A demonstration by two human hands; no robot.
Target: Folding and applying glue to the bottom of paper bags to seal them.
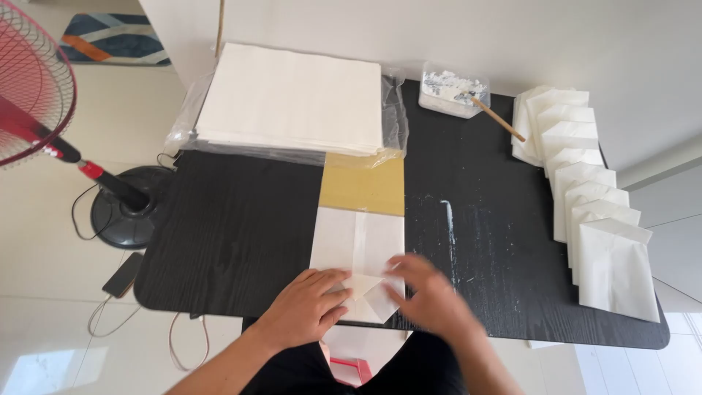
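Observation:
A white paper bag lies flat on the black table, partly over a tan cardboard sheet. My left hand presses on the bag's folded near end, fingers spread flat. My right hand is blurred, its fingers resting on the same folded end from the right side. Neither hand grips anything.
A thick stack of white paper in clear plastic sits at the back. A tub of white paste with a wooden stick stands beside it. Several finished white bags overlap along the right edge. A red fan stands left, a phone on the floor.

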